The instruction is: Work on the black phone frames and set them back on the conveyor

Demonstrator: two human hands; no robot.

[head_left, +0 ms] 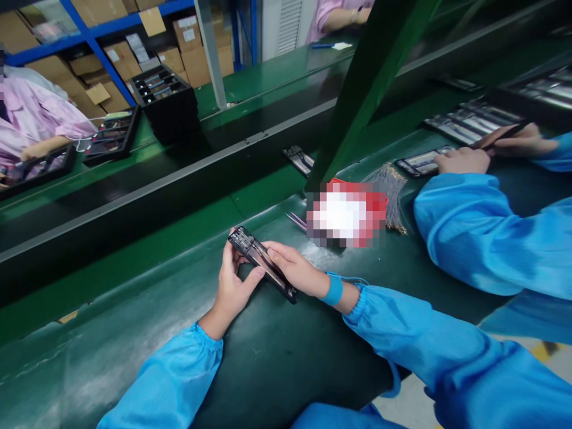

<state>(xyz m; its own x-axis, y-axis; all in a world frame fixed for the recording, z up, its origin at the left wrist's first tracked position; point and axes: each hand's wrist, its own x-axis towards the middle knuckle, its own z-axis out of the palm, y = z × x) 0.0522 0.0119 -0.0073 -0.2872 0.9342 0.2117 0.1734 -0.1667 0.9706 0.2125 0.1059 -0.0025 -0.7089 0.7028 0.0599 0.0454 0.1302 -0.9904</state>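
An opened phone body, black-framed with its circuit board showing at the upper end, is held tilted above the green bench mat. My left hand grips its left edge, with the thumb on the near side and fingers behind. On the opposite long edge, my right hand holds the phone body, thumb lying over its inner face; a blue wrist strap circles that wrist. Tweezers lie just beyond, beside a red tray whose contents are blurred out.
A bundle of thin cables lies right of the red tray. Another phone body rests by a slanted green post. At right, a co-worker's hands handle phone parts. Across the line stand stacked black trays and a person in pink.
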